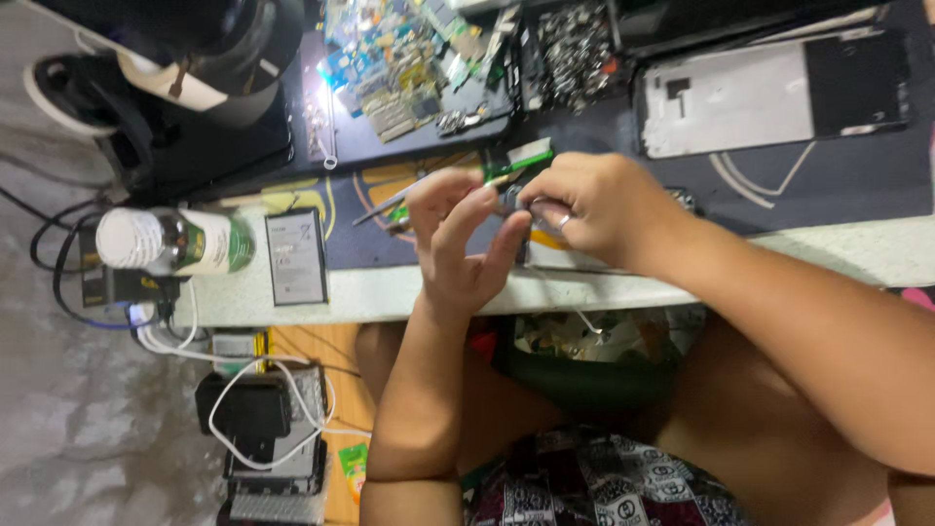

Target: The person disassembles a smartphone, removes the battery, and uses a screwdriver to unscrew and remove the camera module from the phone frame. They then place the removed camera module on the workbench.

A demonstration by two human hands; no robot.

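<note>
Head view over the bench [838,255]. The left hand [458,244] and the right hand [589,209] met just inside the near edge of the bench, over a dark mat [390,209]. Between their fingertips sat a small dark part [513,202]; the grip of each hand was pinched together on it, thumbs and forefingers touching it from either side. A thin metal tool [385,206] lay slanted on the mat just beyond the left hand. Toward the left end of the bench lay a flat phone battery [296,256] and, beside it, a bottle [175,241] on its side. At the far edge stood a tray of circuit boards [409,58]; at the far right corner lay a phone frame [769,93].
</note>
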